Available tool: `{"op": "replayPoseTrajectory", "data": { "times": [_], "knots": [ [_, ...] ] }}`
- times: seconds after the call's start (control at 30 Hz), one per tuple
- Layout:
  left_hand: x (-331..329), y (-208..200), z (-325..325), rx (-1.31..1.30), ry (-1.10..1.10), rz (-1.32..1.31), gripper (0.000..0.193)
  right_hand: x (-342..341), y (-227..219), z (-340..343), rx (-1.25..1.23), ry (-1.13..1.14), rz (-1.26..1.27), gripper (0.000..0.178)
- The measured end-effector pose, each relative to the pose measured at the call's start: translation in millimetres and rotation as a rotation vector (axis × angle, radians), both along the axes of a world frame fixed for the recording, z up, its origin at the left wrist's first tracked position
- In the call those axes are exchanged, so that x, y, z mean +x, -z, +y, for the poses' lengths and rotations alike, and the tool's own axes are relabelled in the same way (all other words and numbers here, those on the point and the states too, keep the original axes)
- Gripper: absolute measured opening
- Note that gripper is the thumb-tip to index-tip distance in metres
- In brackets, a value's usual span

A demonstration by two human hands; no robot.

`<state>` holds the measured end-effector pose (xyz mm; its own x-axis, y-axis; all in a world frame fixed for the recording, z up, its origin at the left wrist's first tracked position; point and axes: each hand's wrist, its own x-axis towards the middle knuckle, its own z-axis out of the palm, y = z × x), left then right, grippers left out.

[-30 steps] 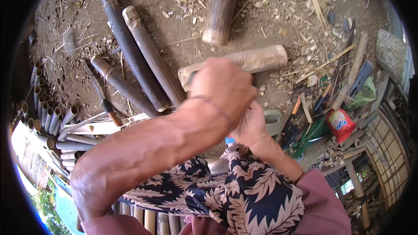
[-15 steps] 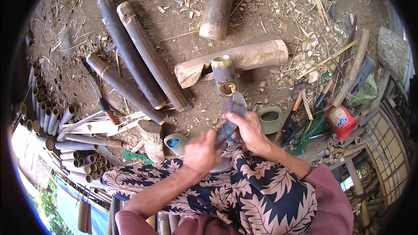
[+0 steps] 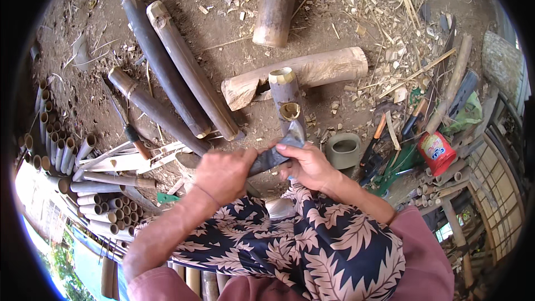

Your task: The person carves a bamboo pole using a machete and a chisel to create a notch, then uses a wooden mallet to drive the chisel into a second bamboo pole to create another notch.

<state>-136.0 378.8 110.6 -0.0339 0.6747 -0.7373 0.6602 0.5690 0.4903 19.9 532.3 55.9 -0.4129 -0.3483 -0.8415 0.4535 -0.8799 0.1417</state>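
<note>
My left hand (image 3: 224, 174) is closed round the dark handle end of a broad-bladed knife (image 3: 268, 159). My right hand (image 3: 313, 168) grips its grey blade, the thumb lying along the flat. The blade slants up to the right, and its tip sits just below the opening cut in a bamboo tube (image 3: 282, 90). This tube points away from me, its far end leaning on a pale, notched log (image 3: 334, 70). My right hand and the blade cover the tube's near end. I cannot tell whether the tip touches the bamboo.
Long bamboo poles (image 3: 161, 50) lie on the left, with a sheathed or handled blade (image 3: 131, 134) beside them. Stacked cut tubes (image 3: 106, 206) fill the far left. A grey-green hollow item (image 3: 343, 151), a red packet (image 3: 436, 155) and several tools (image 3: 413, 118) lie right. Wood chips litter the ground.
My left hand has swung left and upward with the handle, so the knife lies more sideways. My right hand stays on the blade near the tube. The left hollow item is now hidden.
</note>
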Motion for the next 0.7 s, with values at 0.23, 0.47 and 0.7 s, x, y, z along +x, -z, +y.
{"op": "replayPoseTrajectory", "data": {
  "times": [0.23,0.47,0.7],
  "knots": [
    [149,36,24,-0.084,-0.807,-0.12,0.051,9,5,10,1.055,-0.765,0.117,0.032],
    [130,47,-6,-0.046,-1.019,-0.153,0.03,-4,11,-12,0.888,-0.871,0.263,0.029],
    [-10,24,0,0.043,-0.282,0.189,0.012,-40,6,-19,0.201,0.117,0.178,0.023]
  ]
}}
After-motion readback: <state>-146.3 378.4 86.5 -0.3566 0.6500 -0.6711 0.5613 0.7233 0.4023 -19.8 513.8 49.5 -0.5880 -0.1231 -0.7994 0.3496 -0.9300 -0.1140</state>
